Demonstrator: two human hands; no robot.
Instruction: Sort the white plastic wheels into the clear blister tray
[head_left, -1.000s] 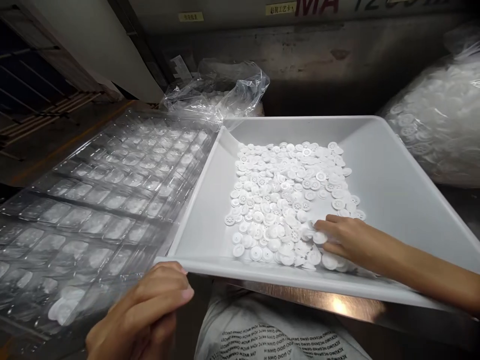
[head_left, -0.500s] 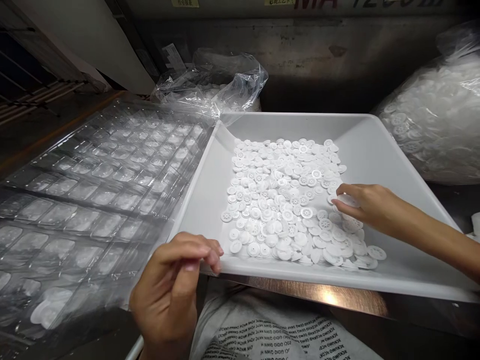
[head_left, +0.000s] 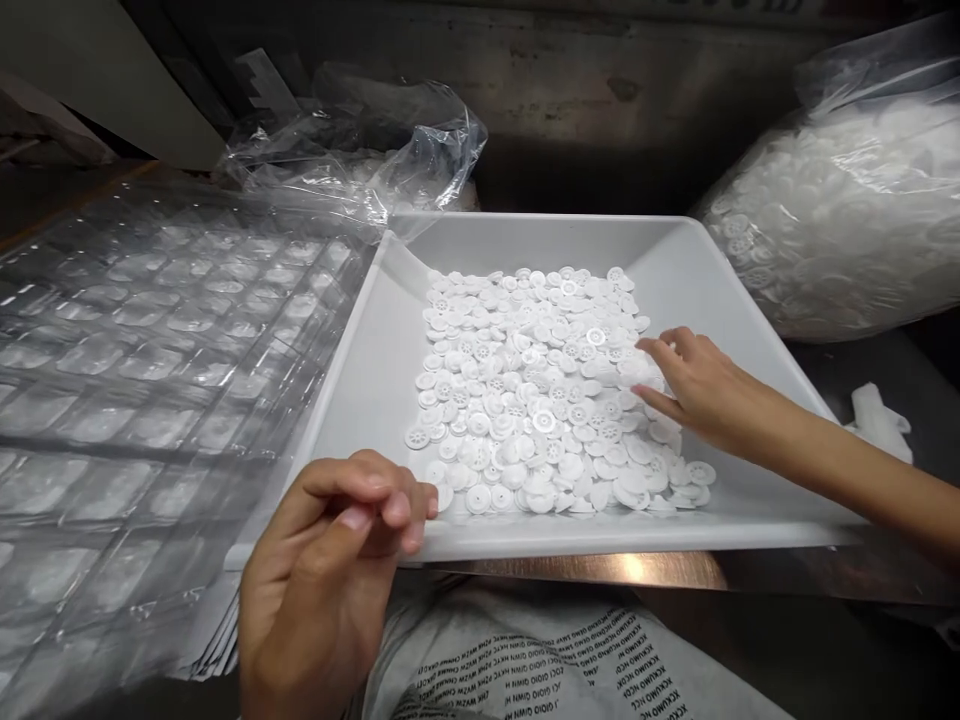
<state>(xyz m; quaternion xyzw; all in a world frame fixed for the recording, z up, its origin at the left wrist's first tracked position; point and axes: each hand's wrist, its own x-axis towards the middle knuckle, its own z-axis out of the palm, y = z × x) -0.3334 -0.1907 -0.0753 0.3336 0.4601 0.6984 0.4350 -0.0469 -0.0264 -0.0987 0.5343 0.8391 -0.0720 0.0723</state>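
Many small white plastic discs [head_left: 517, 390], several with spoke-like holes, lie spread over the floor of a white tray [head_left: 352, 350]. My right hand [head_left: 686, 385] reaches in from the right over the right side of the discs. Its thumb and index finger are apart, with loose discs beneath and between them. At the tray's front left corner, my left hand [head_left: 330, 570] has its fingers curled toward the thumb. Whether anything sits inside that curl is hidden. The discs closest to it lie just past its fingertips.
Clear plastic blister trays [head_left: 150, 370] with rows of pockets cover the left side. An opened clear bag [head_left: 420, 160] stands behind the tray. A full bag of white discs [head_left: 855, 220] is at the right, with a white crumpled piece [head_left: 877, 420] below it.
My right hand has opened its fingers over the discs, having had a disc between them earlier. The view has shifted right, and my left hand keeps its curled pose.
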